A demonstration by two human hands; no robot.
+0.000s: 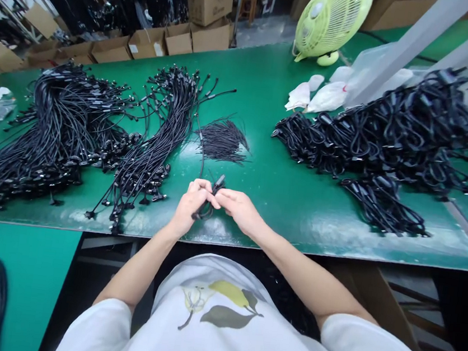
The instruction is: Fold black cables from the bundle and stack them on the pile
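Note:
A black cable, gathered into a small coil, is between my two hands just above the front of the green table. My left hand is closed around the coil, fingers bent. My right hand pinches at the coil from the other side, its thumb and fingertips pressed together. A dark connector end sticks up between the hands. One strand of cable runs up from my left hand toward the pile behind. Just beyond the hands lies a pile of short black ties.
Long loose cables lie in a bundle and a larger heap on the left. Coiled cables are piled on the right, with a smaller bunch in front. A green fan and a slanted white post stand behind.

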